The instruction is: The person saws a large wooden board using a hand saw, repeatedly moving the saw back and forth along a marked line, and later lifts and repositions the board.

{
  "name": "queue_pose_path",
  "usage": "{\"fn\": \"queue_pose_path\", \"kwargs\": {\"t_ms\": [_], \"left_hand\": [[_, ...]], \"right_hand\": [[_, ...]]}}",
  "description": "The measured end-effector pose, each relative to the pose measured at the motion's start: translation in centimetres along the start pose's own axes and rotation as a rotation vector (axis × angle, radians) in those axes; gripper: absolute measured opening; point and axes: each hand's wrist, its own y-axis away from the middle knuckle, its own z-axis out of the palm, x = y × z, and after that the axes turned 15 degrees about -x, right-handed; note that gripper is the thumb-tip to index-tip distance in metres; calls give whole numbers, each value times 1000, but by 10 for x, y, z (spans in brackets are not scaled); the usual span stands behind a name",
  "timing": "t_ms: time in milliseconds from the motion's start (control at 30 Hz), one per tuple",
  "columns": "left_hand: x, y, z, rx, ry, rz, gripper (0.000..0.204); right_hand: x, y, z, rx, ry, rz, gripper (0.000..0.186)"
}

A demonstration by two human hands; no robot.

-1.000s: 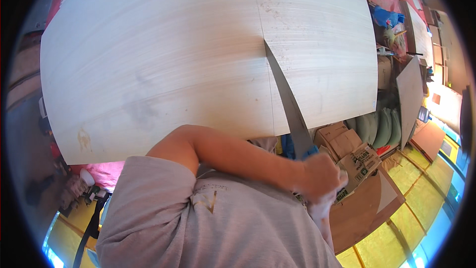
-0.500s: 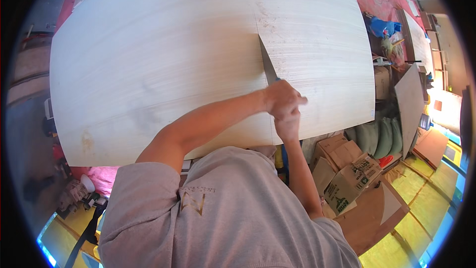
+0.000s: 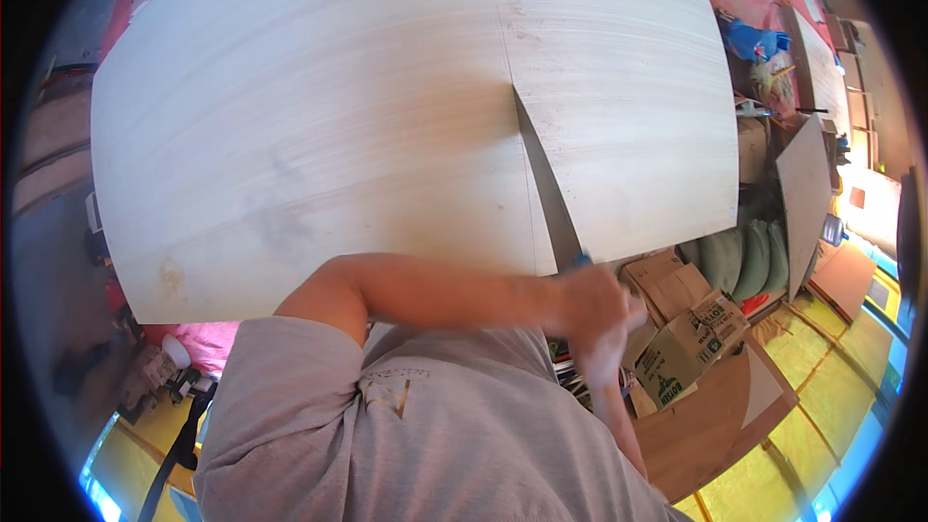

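A handsaw (image 3: 547, 182) stands in a large pale plywood sheet (image 3: 290, 126), its grey blade slanting up toward me from a thin dark line in the wood. Only a bit of its blue handle shows, as my hands cover the rest. My left hand (image 3: 586, 302), at the end of the arm that crosses my chest, is closed round the handle beyond the sheet's near edge. Just below it, my right hand (image 3: 601, 346) is also closed there, its fingers partly hidden and blurred. Sawdust (image 3: 520, 24) lies along the line farther away.
Flattened brown cardboard boxes (image 3: 688, 338) lie at the near right, beside rounded grey-green sacks (image 3: 749, 261). A thin board (image 3: 804, 203) leans farther right. A blue bag (image 3: 754, 43) sits past the sheet's right edge. Pink material (image 3: 208, 343) shows at the lower left.
Both hands have drawn the saw back toward me and slightly right. More of the blade now shows above the plywood.
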Motion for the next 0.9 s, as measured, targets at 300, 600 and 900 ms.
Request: {"fn": "queue_pose_path", "kwargs": {"t_ms": [300, 600, 900], "left_hand": [[-126, 1, -38, 257, -157, -11, 24], [-115, 47, -93, 294, -48, -151, 38], [-86, 47, -68, 230, -157, -120, 45]], "right_hand": [[44, -95, 73, -17, -862, 380, 36], [-15, -157, 23, 112, -682, 233, 17], [-29, -109, 29, 109, -773, 279, 19]]}}
